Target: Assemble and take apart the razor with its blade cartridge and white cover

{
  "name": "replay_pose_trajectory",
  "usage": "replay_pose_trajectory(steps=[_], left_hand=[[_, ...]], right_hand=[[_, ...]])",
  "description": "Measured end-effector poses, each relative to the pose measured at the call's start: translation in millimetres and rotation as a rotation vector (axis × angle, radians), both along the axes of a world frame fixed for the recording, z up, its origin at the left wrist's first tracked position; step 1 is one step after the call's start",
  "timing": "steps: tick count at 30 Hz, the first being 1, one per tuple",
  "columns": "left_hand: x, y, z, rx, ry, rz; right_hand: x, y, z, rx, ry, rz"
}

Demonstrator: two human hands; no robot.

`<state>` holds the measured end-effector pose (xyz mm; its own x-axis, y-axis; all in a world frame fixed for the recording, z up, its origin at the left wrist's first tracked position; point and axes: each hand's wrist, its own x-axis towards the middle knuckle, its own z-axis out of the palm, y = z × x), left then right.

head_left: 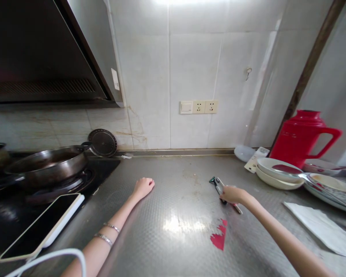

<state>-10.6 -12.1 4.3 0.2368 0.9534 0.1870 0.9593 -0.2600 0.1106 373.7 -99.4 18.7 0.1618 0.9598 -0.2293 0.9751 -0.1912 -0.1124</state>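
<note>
My left hand rests on the steel countertop with its fingers curled into a loose fist; nothing shows in it. To the right, my right hand is low over the counter, its fingers closed around a razor with a dark green head and a dark handle end. A slim silver stick-like tool runs beneath the same fingers, poking out on both sides; its kind is unclear. Nearer to me lies a torn red scrap, apart from both hands.
At left, a steel pan sits on the black stove, with a phone on a white case or power bank before it. Stacked bowls, a red thermos jug and a white cloth or paper occupy the right.
</note>
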Motion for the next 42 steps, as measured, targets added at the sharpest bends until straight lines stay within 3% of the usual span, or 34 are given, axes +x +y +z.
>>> replay_pose_trajectory(steps=[8,14,17,21,25,31,37,42], left_hand=[[1,-3,0.7,-0.002,-0.021,0.009],[8,1,10.8,0.038,-0.092,0.007],[28,1,26.1,0.060,-0.251,-0.079],[67,-10,47.6,-0.079,-0.496,-0.295],[96,-27,57.6,-0.226,-0.616,-0.316],[105,-33,51.5,-0.111,-0.560,-0.338],[108,-33,42.9,-0.146,-0.390,-0.272],[93,-18,39.0,-0.234,-0.234,-0.216]], right_hand=[[-12,-14,8.1,0.039,-0.018,0.010],[-46,-19,29.8,0.266,0.001,-0.045],[-75,-19,42.2,0.393,-0.045,-0.015],[-118,-20,52.8,0.494,-0.111,0.101],[-149,-24,58.2,0.534,-0.128,0.176],[-172,-31,52.7,0.555,-0.162,0.254],[-183,-35,42.2,0.528,-0.185,0.308],[-166,-42,50.4,0.537,-0.165,0.218]])
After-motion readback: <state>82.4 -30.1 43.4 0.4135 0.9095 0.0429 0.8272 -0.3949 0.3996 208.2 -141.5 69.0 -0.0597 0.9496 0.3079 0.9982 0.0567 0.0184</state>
